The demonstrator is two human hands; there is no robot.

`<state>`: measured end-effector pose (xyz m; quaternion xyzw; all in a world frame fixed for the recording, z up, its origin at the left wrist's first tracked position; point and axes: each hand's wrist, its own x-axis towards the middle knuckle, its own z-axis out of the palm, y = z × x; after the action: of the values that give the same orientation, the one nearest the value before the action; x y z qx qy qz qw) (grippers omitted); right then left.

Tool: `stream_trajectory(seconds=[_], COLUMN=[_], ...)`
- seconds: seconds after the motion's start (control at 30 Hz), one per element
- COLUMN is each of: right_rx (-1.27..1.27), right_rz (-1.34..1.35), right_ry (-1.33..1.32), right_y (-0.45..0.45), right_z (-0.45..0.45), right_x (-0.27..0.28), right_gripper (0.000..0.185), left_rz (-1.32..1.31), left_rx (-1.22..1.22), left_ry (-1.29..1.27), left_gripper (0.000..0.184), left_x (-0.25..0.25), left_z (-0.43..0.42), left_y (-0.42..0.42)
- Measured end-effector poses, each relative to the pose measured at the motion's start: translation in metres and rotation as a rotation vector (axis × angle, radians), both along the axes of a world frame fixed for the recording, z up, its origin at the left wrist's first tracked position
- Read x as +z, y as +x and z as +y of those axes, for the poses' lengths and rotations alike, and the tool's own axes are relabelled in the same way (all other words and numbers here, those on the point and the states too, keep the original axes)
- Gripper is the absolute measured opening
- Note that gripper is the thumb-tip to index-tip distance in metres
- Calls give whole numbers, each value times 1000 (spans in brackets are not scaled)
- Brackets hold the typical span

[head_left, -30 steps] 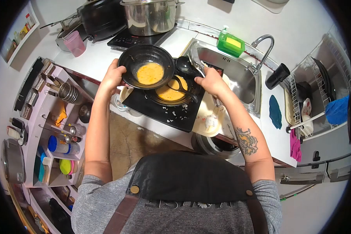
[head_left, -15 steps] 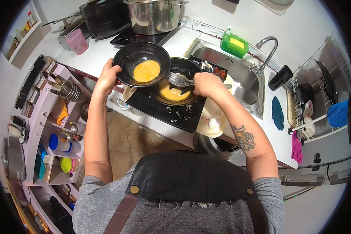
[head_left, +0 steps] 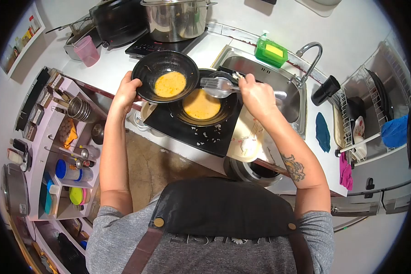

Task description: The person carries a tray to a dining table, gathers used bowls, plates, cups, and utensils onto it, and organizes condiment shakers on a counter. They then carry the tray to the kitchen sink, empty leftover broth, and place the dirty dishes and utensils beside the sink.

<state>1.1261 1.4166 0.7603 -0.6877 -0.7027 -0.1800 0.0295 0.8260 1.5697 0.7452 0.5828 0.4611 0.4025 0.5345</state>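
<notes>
My left hand (head_left: 127,90) grips the rim of a black bowl (head_left: 144,68) with some yellow, egg-like liquid (head_left: 170,84) in it. This bowl is raised and tilted slightly, overlapping a second black bowl (head_left: 228,107) that holds more of the yellow liquid (head_left: 201,106). In my right hand (head_left: 259,97), closed around its handle, is a metal fork (head_left: 220,87). Its tines are above the second bowl, near the raised bowl's right rim. The second bowl sits on a black board (head_left: 169,122) strewn with small white bits.
A steel sink (head_left: 287,102) with a faucet (head_left: 316,55) lies behind my right hand. A green soap dispenser (head_left: 271,52) stands at its back edge. A large steel pot (head_left: 174,20) rests on a black cooktop (head_left: 139,48). A pink cup (head_left: 86,51) is at the left.
My right hand has lifted the fork out of the second bowl's liquid and moved it slightly right and up. My left hand holds its bowl almost still.
</notes>
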Motion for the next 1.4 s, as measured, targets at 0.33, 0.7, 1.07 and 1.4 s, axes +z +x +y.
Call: stream_trajectory(seconds=[0.33,0.7,1.07,1.4], right_rx=[-227,-253,-278,-174], right_rz=[1205,1613,1682,1371], right_ry=[-182,-201,-165,35], right_y=[59,40,31,92], right_z=[-6,-25,-33,-91], right_x=[-29,-30,-31,22], right_gripper=[33,18,17,24], left_rz=[138,658,679,242], left_rx=[-73,-22,136,-14], left_ry=[187,892,1108,648], left_gripper=[34,41,52,45], left_x=[-18,17,1,28], left_z=[-11,-74,-58,-81], left_y=[42,83,79,157])
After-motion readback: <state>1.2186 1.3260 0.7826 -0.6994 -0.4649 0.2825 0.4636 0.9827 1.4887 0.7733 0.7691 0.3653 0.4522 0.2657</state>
